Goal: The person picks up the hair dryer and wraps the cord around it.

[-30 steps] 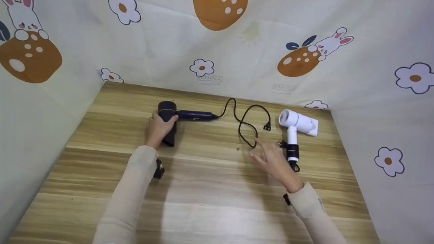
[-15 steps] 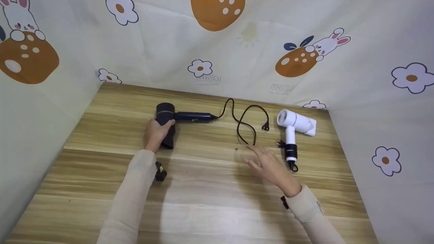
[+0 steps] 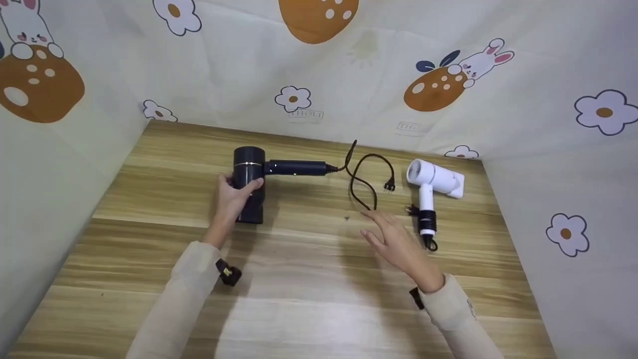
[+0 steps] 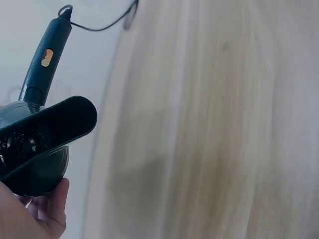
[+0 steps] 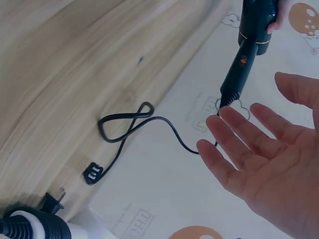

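Note:
My left hand [image 3: 230,199] grips a dark navy hair dryer [image 3: 248,174] round its barrel, thumb on the near side. The dryer is held above the table, its handle pointing right. In the left wrist view its flat nozzle [image 4: 75,117] faces the camera, and a gold-coloured switch [image 4: 47,58] shows on the handle. A black cord [image 3: 375,197] runs from the handle to a plug [image 3: 389,185] on the table. My right hand [image 3: 396,244] hovers near the cord's loop with fingers spread and holds nothing; in the right wrist view its palm and straight fingers show.
To the right lies a white hair dryer [image 3: 438,179], its black cord [image 3: 428,222] wound round the handle. The wood-grain table [image 3: 299,299] is bordered at the back and sides by patterned cloth [image 3: 224,65]. A small dark camera [image 3: 229,273] is on the left wrist.
The dark hair dryer has come up off the table in my left hand and turned slightly, lifting the cord near its handle. My right hand has drawn back a little from the cord.

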Motion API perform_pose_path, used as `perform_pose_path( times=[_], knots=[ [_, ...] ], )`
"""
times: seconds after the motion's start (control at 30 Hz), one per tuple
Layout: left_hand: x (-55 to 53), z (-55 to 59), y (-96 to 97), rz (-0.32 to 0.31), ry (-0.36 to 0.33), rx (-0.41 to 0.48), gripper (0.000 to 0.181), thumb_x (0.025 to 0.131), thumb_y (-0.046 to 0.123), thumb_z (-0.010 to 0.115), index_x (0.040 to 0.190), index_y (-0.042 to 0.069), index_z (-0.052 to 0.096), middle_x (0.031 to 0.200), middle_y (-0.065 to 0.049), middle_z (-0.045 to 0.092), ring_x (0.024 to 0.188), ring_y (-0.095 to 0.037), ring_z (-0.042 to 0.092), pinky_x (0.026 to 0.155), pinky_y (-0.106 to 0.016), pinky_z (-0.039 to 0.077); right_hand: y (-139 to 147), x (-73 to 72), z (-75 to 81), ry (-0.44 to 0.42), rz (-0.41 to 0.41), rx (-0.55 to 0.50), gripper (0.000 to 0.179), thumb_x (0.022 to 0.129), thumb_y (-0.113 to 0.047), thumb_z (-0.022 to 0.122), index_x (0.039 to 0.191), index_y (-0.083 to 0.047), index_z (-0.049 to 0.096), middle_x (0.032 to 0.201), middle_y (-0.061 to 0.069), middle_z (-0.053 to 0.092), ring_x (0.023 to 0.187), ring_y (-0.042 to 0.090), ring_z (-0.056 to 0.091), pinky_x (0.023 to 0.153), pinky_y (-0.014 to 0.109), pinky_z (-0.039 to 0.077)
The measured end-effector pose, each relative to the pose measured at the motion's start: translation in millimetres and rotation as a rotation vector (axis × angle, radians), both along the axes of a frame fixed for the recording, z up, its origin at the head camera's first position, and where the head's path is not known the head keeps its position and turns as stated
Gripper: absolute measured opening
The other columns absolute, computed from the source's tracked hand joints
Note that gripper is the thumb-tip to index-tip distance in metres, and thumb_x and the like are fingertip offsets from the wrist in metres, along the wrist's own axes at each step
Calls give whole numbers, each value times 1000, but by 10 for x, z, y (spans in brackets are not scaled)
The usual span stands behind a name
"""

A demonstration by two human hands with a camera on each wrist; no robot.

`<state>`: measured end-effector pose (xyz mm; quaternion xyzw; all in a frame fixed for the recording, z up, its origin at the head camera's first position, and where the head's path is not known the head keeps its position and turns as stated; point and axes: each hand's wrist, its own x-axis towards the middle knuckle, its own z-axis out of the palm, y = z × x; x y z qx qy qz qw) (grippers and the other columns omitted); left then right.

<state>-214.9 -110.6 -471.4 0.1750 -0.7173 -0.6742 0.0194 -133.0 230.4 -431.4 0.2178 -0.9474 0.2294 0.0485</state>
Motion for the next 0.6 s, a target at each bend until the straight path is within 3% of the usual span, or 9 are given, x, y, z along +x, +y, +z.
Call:
perform_pose_path(
  times=[0.13, 0.33, 0.43, 0.6],
  knots=[
    [156, 150, 46, -26, 46, 32, 68, 74, 18, 74, 123, 1, 29, 122, -17, 42, 104, -27, 49, 92, -37, 46, -44, 9, 59, 163, 28, -93, 37, 89, -14, 61, 125, -8, 55, 121, 10, 60, 113, 26, 55, 98, 41, 45],
    [405, 349, 137, -81, 73, 2, 71, 72, 18, 75, 124, 2, 30, 125, -18, 40, 106, -27, 47, 94, -36, 41, -49, -57, 158, 438, 71, -238, 32, 83, 7, 61, 113, -2, 61, 122, 12, 59, 115, 25, 53, 102, 30, 41],
    [520, 413, 178, -93, 76, -8, 71, 71, 17, 75, 124, 1, 32, 124, -19, 46, 106, -28, 48, 93, -35, 40, -35, -106, 181, 501, 68, -252, 32, 81, 12, 59, 111, 0, 62, 124, 14, 57, 119, 29, 49, 106, 29, 37],
    [689, 484, 255, -114, 103, 19, 73, 71, 13, 76, 128, 4, 30, 121, -17, 50, 106, -27, 50, 93, -34, 40, 19, -165, 169, 534, 36, -244, 27, 81, 11, 61, 105, -1, 65, 122, 14, 59, 119, 32, 49, 107, 31, 36]
  ],
)
